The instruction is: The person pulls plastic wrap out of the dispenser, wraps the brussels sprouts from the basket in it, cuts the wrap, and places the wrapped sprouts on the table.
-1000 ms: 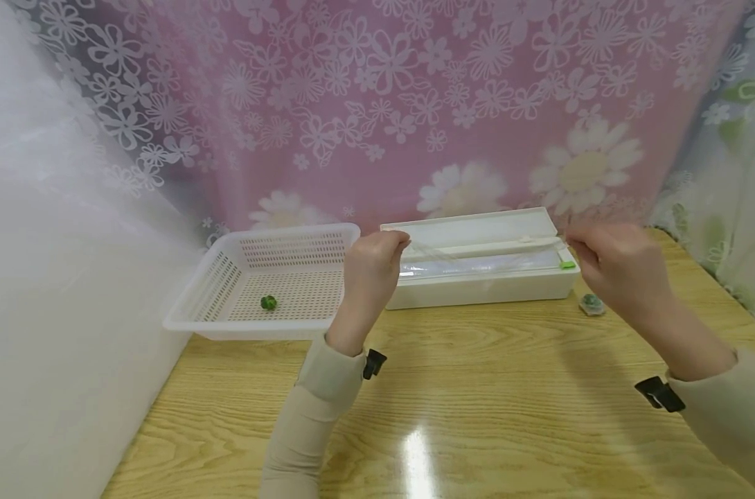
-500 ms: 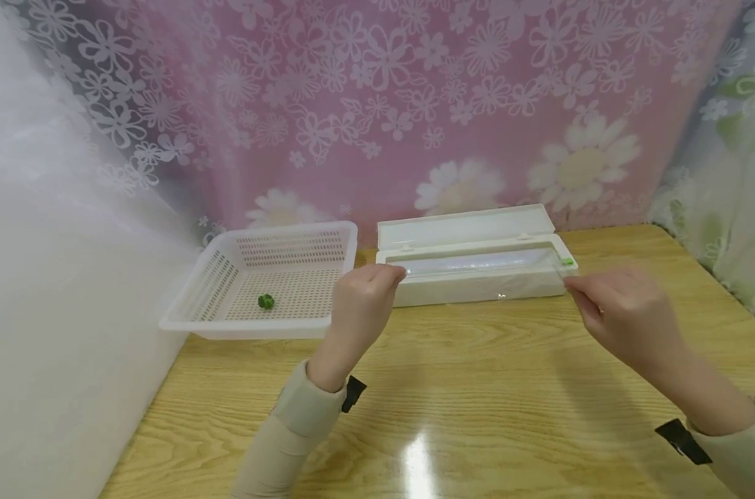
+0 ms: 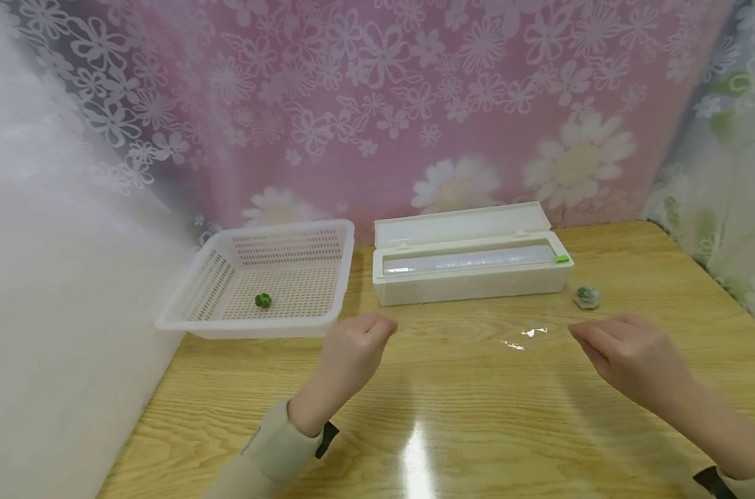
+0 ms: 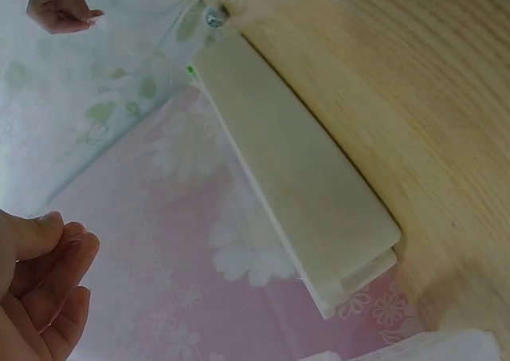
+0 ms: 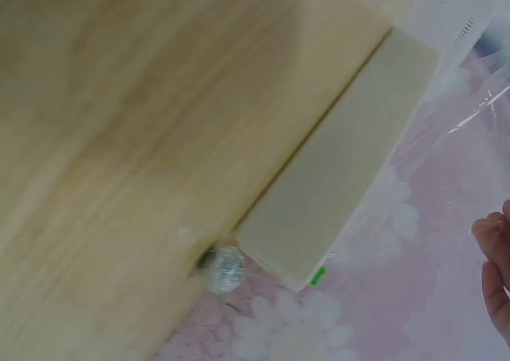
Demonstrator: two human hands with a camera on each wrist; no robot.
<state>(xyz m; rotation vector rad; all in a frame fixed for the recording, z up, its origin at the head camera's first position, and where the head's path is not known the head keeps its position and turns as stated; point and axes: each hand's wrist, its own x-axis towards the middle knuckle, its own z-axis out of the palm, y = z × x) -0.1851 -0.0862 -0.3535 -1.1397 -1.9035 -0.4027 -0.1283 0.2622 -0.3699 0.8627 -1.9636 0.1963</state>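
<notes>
Between my two hands a sheet of clear cling film (image 3: 527,336) hangs over the table, visible mostly by its glints. My left hand (image 3: 352,353) pinches one corner between thumb and fingertips. The other corner is pinched by my right hand (image 3: 633,353), level with the left one. Behind the sheet stands a white cling film box (image 3: 471,283) with its lid raised and the film roll (image 3: 477,259) inside. A small film-wrapped green piece (image 3: 586,297) sits at the box's right end, beyond my right hand.
A white perforated basket (image 3: 246,328) stands at the left, holding one small broccoli floret (image 3: 262,301). A green slider (image 3: 561,259) marks the box's right end. The wooden table (image 3: 477,416) meets a flowered pink curtain (image 3: 352,138) at the back.
Both hands have drawn back and down from the box, pulling the film toward me. The film's end has left the roll box. The wrapped piece is visible again beyond the right hand.
</notes>
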